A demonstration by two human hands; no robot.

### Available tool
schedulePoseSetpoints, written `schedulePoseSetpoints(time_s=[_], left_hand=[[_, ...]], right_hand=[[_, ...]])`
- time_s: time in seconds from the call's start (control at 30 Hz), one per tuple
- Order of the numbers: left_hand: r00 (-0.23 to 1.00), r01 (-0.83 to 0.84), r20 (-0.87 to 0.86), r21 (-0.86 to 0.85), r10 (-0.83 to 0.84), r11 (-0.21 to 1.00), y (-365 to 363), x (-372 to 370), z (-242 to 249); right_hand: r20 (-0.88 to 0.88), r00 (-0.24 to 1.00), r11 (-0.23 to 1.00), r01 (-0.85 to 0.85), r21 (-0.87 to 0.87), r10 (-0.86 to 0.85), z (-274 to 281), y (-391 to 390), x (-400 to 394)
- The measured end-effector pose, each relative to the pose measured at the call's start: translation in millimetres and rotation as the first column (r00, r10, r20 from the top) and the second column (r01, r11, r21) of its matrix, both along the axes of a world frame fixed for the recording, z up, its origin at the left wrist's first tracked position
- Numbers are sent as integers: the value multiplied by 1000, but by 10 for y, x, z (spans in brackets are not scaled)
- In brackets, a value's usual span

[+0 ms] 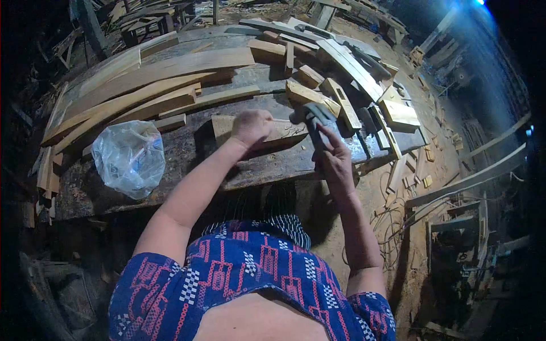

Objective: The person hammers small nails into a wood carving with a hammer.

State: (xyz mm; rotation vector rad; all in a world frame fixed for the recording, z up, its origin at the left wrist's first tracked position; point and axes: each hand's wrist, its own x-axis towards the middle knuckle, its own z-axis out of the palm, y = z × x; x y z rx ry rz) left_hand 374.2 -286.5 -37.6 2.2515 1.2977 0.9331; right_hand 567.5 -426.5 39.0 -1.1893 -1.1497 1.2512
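My left hand is closed in a fist on a wooden block at the front of the workbench. From its thumb side a thin pale rod sticks out to the right; I cannot tell what kind it is. My right hand is wrapped round a hammer, whose dark metal head is raised over the block's right end. In this view one face of the head lines up with the rod's tip. Most of the handle is hidden by the fingers.
A clear plastic bag lies on the workbench at left. Long boards are stacked behind it. Cut blocks, a slotted piece and tools crowd the right end. Offcuts and a cable lie on the floor at right.
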Motion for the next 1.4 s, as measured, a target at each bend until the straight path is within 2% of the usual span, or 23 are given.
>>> schedulePoseSetpoints(time_s=[0.03, 0.07, 0.13, 0.17, 0.23, 0.4, 0.47, 0.6, 0.63, 0.73, 0.77, 0.87, 0.97, 1.0, 1.07, 1.13, 1.17, 1.2, 1.27, 1.33, 1.37, 1.4], left_hand=[[991, -113, -65, 108, 120, 988, -23, -56, 21], [990, -119, -67, 103, 126, 988, -5, -94, -52], [974, -100, -177, 225, 141, 969, 51, -118, -183], [974, -100, -175, 226, 141, 969, 72, -113, -211], [960, -44, -250, 305, 124, 951, 45, -98, -202], [963, -83, -233, 212, 133, 974, -49, -96, -53], [964, -78, -235, 191, 123, 978, -39, -90, -67], [958, -59, -255, 270, 131, 961, -2, -89, -133], [963, -43, -245, 280, 115, 959, -13, -76, -110], [957, -53, -266, 229, 115, 972, -45, -85, -42], [957, -53, -267, 224, 114, 973, -52, -99, -62], [951, -30, -289, 259, 107, 966, -46, -118, -60], [967, -60, -225, 252, 118, 966, -54, -85, -33], [965, -63, -232, 232, 118, 971, -50, -72, -57], [963, -67, -240, 220, 121, 973, -24, -64, -10], [960, -83, -245, 224, 139, 971, -45, -68, -41], [960, -82, -246, 219, 136, 972, -9, -62, -93], [957, -48, -269, 224, 109, 973, 48, -64, -149], [952, -15, -295, 231, 85, 973, 61, -75, -143], [937, -47, -328, 227, 122, 973, 30, -66, -113], [938, -45, -325, 232, 121, 972, -8, -52, -83], [940, -63, -316, 218, 132, 974, -42, -46, -55]], right_hand=[[14, 999, 998, 49, 37, -49, -22, 34, -22], [-33, 999, 996, 36, 85, -34, -27, 49, -20], [32, 999, 998, 5, 70, -8, -48, 66, 27], [35, 999, 997, 5, 72, -8, -98, 78, 34], [83, 997, 1000, 3, 2, -3, -202, 87, 45], [164, 984, 996, 74, -55, -64, 85, 85, -8], [75, 993, 995, 97, -8, -96, 246, 35, -39], [3, 999, 998, 42, 44, -42, -144, 124, 43], [109, 993, 997, -31, -73, 39, -175, 147, 59], [143, 990, 998, 0, -70, 10, -133, 178, 97], [162, 985, 993, 72, -91, -57, 115, 104, -59], [34, 997, 992, 61, 109, -65, 306, 35, -119], [13, 999, 999, 44, 17, -44, -71, 87, -11], [103, 995, 997, 6, -72, 1, -167, 93, 14], [286, 958, 992, 58, -113, -23, -72, 111, 1], [78, 996, 999, 38, -23, -36, 38, 79, -39], [88, 995, 999, 36, 27, -38, 92, 73, -43], [-31, 999, 995, 17, 103, -14, 175, 24, -88], [9, 996, 992, 85, 91, -86, 217, 22, -142], [131, 988, 991, 72, 116, -87, -91, 83, -73], [127, 992, 996, 30, -90, -18, -170, 87, -23], [127, 992, 996, 34, -84, -23, -198, 97, 41]])
